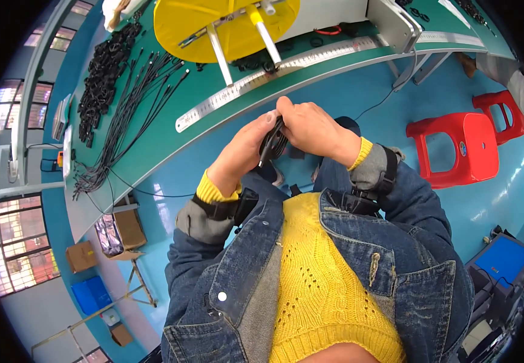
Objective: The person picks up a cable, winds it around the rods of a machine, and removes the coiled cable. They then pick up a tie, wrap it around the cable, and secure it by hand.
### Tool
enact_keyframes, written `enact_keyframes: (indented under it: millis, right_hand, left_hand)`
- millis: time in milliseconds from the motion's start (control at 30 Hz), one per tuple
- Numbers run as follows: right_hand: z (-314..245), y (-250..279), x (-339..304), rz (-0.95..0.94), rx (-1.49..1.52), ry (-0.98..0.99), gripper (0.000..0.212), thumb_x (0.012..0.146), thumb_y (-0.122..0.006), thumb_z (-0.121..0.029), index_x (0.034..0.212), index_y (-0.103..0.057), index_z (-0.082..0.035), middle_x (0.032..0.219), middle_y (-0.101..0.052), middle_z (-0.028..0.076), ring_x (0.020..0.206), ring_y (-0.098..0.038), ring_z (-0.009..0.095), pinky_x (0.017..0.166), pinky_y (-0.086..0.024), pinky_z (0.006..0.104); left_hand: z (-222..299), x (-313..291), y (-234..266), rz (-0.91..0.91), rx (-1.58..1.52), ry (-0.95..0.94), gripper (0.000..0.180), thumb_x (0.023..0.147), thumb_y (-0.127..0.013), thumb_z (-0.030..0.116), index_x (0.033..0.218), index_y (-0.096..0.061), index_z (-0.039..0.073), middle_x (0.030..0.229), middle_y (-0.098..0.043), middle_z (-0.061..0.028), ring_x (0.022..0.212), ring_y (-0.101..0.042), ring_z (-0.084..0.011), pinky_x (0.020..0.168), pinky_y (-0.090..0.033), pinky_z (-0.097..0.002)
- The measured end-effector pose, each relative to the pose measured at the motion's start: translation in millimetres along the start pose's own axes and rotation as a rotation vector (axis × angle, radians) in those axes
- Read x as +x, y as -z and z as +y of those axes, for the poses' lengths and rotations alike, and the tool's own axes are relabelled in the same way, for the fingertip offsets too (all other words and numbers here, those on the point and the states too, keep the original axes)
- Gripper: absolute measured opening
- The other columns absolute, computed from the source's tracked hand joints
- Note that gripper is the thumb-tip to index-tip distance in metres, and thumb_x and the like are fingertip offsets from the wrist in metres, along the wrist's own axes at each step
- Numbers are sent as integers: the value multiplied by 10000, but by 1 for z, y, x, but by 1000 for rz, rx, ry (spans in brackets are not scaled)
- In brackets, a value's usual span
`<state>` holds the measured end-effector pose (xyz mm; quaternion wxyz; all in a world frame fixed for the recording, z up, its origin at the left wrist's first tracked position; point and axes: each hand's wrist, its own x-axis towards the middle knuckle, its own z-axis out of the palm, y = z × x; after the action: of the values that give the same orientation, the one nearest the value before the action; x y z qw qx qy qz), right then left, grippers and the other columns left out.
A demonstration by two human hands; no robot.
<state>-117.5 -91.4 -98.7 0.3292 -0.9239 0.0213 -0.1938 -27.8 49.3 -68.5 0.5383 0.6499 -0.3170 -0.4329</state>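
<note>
Left hand [244, 147] and right hand [317, 128] grip a coiled black cable [273, 145] at twelve o'clock, apparently mid-bundling; next calls for snug loops.

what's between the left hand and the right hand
A black cable bundle lies between the left hand and the right hand, held by both; this shows in the head view.
</note>
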Motion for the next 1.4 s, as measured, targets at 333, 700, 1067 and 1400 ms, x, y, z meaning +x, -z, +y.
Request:
enact_keyframes:
  millis: [333,700,1067,1400]
  right_hand:
    - [15,-26,-11,-86,145,9,204,717,-563,-84,788,-399,15,672,-564,218,679,-562,407,533,-432,445]
    - [1,2,-10,-364,-76,86,219,728,-541,-138,869,-459,8,669,-588,198,670,-596,356,561,-470,411]
    - [9,-41,-26,-59,544,-255,155,672,-566,-108,786,-537,-8,666,-599,190,580,-590,346,522,-472,414]
    - [15,-49,-37,-36,286,-46,267,664,-592,-144,897,-562,-17,648,-591,180,628,-585,369,564,-457,444]
  left_hand:
    - [7,10,3,-263,0,560,375,899,-476,334,979,-539,-27,808,-636,-109,614,-608,-131,485,-501,-220]
    - [-30,0,-3,-447,-453,540,369,850,-561,367,930,-526,9,654,-525,-31,513,-489,-74,390,-354,-194]
    - [-29,2,10,-531,-222,531,353,822,-594,357,889,-517,19,575,-452,-5,427,-390,-56,359,-310,-194]
    - [-51,-7,-13,-399,2,338,185,828,-580,200,768,-502,44,549,-448,19,422,-385,-55,382,-298,-197]
